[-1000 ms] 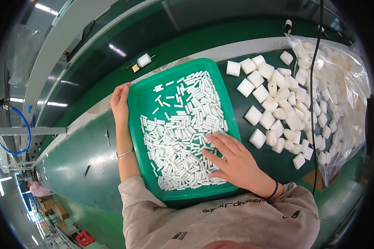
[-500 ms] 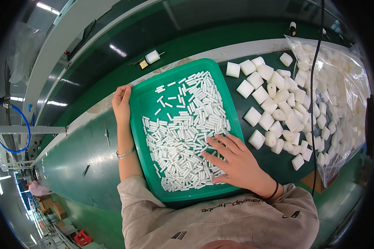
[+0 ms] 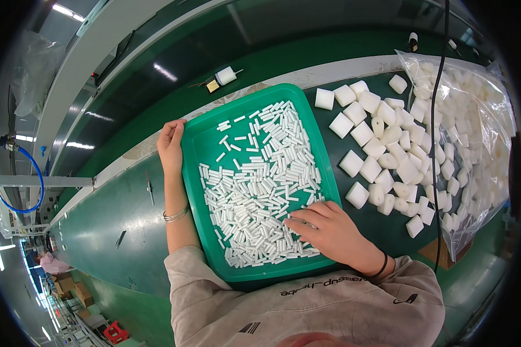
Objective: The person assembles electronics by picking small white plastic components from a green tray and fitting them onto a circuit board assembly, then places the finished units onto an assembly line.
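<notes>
A green plastic tray (image 3: 194, 136) lies at an angle in front of me, holding a heap of short white rods (image 3: 255, 202). My left hand (image 3: 170, 143) is closed round the tray's upper left rim, its fingertips at the edge. Inside the tray's lower right part, my right hand (image 3: 333, 234) rests palm down among the rods. Its fingers are bent and slightly apart, their tips touching rods near the middle of the heap; the thumb is hidden. I see nothing gripped in that hand. A bare green patch of tray shows just above its fingers.
Right of the tray lie many chunky white cylinders (image 3: 362, 133), beside a clear plastic bag (image 3: 474, 144) full of more. A black cable (image 3: 438, 115) hangs in front of the bag. A small white-and-black part with wires (image 3: 224, 76) sits beyond the pale ledge. Dark thin pieces lie on the green bench (image 3: 110, 208).
My right hand has drawn back slightly toward the lower right, its fingers more bent and closer together. Rods beneath it have shifted, baring some green. My left hand stays on the rim.
</notes>
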Tool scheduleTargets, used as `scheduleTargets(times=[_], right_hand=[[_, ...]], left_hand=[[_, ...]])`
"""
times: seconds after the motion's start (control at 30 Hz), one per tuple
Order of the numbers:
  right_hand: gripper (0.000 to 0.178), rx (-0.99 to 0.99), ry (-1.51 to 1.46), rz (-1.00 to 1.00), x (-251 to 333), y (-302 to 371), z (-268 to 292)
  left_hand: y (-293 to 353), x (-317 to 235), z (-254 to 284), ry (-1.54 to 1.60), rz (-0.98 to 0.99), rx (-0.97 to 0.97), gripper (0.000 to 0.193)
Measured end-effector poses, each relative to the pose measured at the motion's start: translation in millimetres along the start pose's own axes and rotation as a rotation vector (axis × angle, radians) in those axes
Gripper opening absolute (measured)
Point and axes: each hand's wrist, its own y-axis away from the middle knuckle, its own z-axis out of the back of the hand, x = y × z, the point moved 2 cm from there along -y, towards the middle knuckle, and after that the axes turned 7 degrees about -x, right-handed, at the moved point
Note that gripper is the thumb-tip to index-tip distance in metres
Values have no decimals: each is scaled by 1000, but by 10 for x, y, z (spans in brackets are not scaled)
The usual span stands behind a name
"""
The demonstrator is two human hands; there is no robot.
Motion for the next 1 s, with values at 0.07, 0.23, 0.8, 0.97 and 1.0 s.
scheduleTargets(times=[0.07,0.23,0.8,0.97,1.0], right_hand=[[34,8,-4,3,2,-1,6],[33,18,-2,7,-9,2,2],[11,-27,-204,42,-27,20,-38],[12,-25,-217,33,-18,8,-15],[13,-29,-228,35,-16,3,-10]], left_hand=[[-3,3,3,-4,-4,-2,14],[6,-5,-11,-11,24,-15,14],[6,-16,-9,-9,30,-16,14],[-1,-2,-1,7,21,-4,14],[-1,0,-6,8,26,-5,14]])
